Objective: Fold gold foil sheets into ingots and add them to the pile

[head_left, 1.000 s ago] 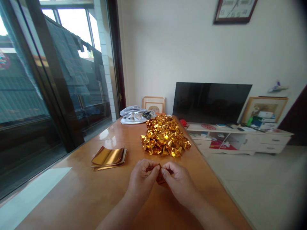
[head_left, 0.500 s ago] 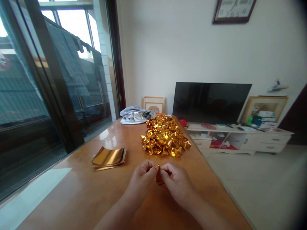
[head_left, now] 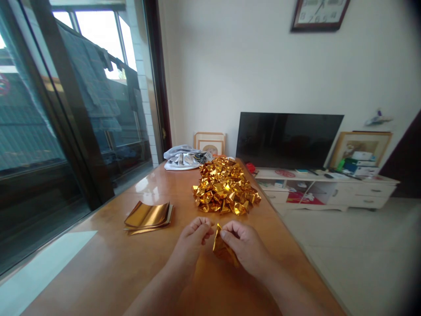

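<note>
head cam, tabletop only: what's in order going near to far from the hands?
right hand and left hand pinching a gold foil piece → flat gold sheets → heap of folded gold pieces → crumpled grey cloth at the far end.

I sit at a glossy wooden table (head_left: 98, 263). Daylight comes through the glass door (head_left: 66, 109) on my left. Ahead, a white wall (head_left: 246, 66) bears a clock (head_left: 319, 15); below it a dark TV (head_left: 289, 138) stands on a white cabinet (head_left: 348, 193).
</note>
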Motion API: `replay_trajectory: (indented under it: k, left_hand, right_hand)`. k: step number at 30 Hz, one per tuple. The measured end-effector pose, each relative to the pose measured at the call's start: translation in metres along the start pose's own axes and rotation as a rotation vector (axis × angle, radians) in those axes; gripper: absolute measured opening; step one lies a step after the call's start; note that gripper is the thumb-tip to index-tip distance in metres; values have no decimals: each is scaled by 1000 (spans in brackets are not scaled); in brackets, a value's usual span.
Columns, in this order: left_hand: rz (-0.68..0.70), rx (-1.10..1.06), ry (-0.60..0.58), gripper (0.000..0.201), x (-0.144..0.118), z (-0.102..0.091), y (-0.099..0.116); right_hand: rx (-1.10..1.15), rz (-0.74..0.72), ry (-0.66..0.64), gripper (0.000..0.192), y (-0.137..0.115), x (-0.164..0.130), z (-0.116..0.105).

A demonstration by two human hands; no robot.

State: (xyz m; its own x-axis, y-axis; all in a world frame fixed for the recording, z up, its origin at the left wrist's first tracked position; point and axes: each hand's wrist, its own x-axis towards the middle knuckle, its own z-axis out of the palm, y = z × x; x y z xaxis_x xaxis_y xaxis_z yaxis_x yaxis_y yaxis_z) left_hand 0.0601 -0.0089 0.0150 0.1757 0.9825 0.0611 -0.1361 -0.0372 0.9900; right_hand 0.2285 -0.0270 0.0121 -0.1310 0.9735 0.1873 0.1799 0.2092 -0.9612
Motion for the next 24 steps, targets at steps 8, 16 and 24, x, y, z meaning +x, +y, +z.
replay_trajectory:
  k: [8, 16, 24]
  left_hand:
    - [-9, -25, -137, 29, 0, -1, 0]
    - [-5, -28, -166, 31, 1, -2, 0]
    - [-19, -8, -95, 24, 3, -6, 0]
  right_hand:
    - [140, 81, -60, 34, 0, -1, 1]
    - [103, 41, -77, 33, -6, -2, -1]
    - [93, 55, -108, 31, -1, 1, -3]
